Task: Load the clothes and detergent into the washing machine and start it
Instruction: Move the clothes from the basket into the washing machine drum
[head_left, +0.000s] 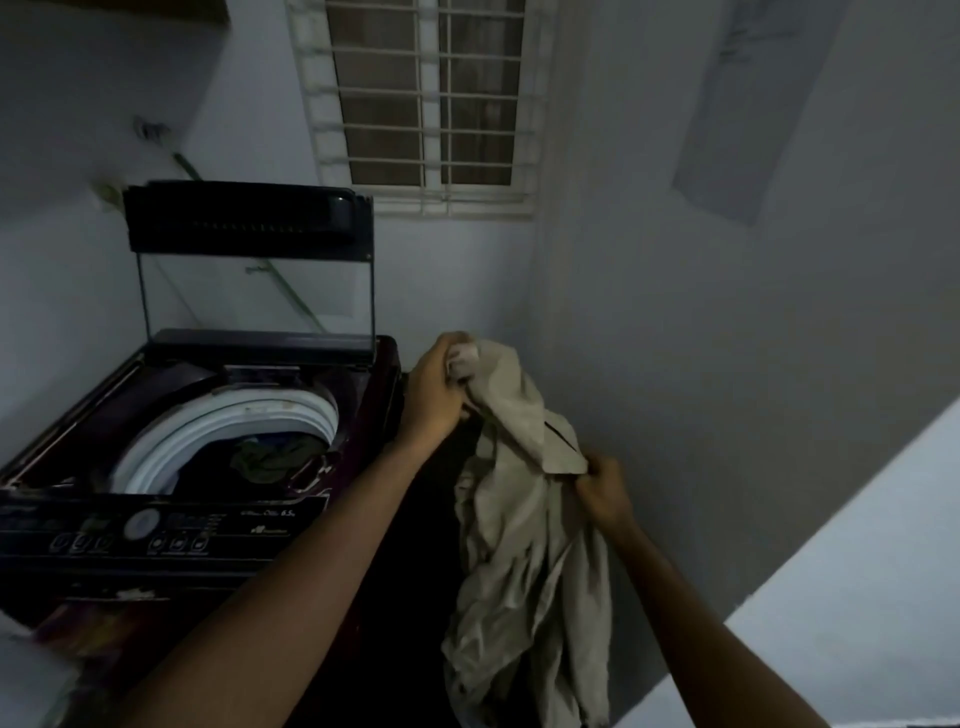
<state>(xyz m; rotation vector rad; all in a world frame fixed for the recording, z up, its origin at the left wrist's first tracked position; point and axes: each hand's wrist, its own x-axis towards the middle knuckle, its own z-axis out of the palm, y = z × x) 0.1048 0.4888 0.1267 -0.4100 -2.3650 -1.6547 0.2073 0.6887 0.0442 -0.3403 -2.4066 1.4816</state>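
A dark top-loading washing machine (171, 525) stands at the left with its glass lid (254, 270) raised. Dark clothes (275, 457) lie inside its white drum. To the right of the machine hangs a beige garment (524, 571), held up in the air. My left hand (434, 392) grips its top end, bunched in the fist. My right hand (605, 491) pinches a flap of it lower down on the right. No detergent is in view.
A barred window (431, 98) sits in the back wall above the machine. A grey wall (753, 338) closes the right side, with a pale ledge (857, 623) at the lower right. The floor between machine and wall is dark.
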